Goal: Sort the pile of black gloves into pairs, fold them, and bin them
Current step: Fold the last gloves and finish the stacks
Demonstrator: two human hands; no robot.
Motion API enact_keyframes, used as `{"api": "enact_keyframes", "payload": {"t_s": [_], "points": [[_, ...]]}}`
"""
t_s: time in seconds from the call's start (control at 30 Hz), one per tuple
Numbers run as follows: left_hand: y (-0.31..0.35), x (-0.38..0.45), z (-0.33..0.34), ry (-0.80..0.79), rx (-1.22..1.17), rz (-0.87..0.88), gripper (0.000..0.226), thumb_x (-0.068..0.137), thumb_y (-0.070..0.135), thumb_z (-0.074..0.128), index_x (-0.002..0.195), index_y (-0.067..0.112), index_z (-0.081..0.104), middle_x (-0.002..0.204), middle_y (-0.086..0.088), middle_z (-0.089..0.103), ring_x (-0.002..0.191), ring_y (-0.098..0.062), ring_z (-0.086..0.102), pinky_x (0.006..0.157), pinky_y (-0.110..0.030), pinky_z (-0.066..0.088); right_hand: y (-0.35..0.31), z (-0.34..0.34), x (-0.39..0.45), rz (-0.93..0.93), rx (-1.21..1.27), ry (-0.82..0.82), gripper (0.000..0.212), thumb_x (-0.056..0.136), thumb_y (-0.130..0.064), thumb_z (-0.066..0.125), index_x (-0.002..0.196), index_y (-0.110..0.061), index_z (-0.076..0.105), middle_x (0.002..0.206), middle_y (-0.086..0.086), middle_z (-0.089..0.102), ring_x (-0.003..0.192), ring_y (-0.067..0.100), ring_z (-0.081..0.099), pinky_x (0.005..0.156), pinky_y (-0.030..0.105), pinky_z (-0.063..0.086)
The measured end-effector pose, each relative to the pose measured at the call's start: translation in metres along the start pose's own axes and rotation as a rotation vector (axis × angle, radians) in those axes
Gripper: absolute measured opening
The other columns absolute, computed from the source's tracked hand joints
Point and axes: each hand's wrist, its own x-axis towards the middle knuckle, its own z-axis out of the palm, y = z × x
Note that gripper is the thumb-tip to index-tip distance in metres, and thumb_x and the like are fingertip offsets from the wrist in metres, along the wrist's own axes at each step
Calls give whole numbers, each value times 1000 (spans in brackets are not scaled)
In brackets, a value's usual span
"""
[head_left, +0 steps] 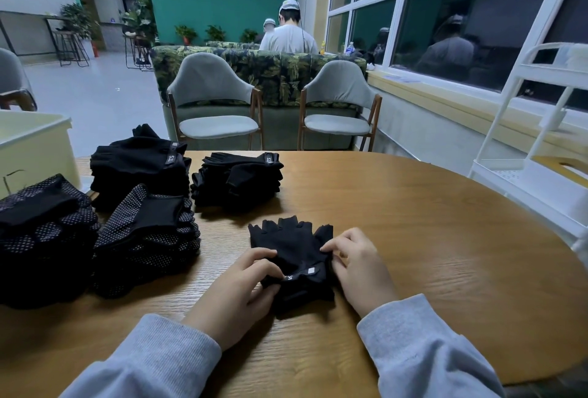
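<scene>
Head view: near the round wooden tabletop's front edge, left hand and right hand, fingers curled, pinch stacked black fingerless fabric gloves at both sides, likely aligning the pair for folding.

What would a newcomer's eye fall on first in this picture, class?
Probably the two hands, left hand and right hand, pinching black gloves at the near middle of the wooden table. Next, the glove stacks piled along the table's left side, some dotted white. Behind stand two grey chairs.
</scene>
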Motion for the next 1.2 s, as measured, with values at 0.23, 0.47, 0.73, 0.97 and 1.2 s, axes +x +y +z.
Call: {"api": "enact_keyframes", "payload": {"t_s": [0.23, 0.47, 0.73, 0.97, 1.2], "points": [[1, 0, -2, -37, -38, 18, 53, 60, 81, 54, 95, 42, 59, 123, 23, 40, 116, 13, 36, 90, 0, 30, -7, -7, -5, 42, -9, -104, 28, 91, -7, 49, 104, -20, 70, 90, -11, 50, 90, 8, 49, 79, 14, 35], [11, -2, 3, -9, 0, 57, 42, 67, 58, 60, 104, 43, 49, 126, 22, 40, 117, 6, 39, 89, -2, 35, -9, -9, -15, 67, 84, -134, 30, 96, -14, 41, 115, -22, 64, 101, -15, 51, 94, 3, 50, 74, 5, 35], [13, -2, 6, 32, 13, 50, 37, 70, 43, 56, 97, 20, 70, 118, 11, 52, 108, 4, 48, 94, -4, 33, -17, -13, -32, -221, 100, -100, 35, 82, -46, 49, 105, -26, 67, 108, -13, 56, 101, 2, 52, 88, 19, 41], [18, -4, 0, -77, 75, -2, 57, 71, 57, 59, 118, 25, 63, 125, 28, 38, 114, 12, 39, 97, 0, 23, -20, -19, -34, -157, -143, -325, 51, 81, -44, 38, 131, -36, 47, 126, -21, 48, 115, 2, 39, 99, 24, 33], [23, -10, -6, -45, 429, 29, 36, 73, 66, 41, 93, 53, 67, 109, 23, 60, 106, -9, 38, 78, -34, 36, -33, -27, -26, -64, -97, -357, 41, 88, -9, 47, 120, -33, 59, 122, -18, 56, 113, 5, 51, 96, 21, 40]]}}
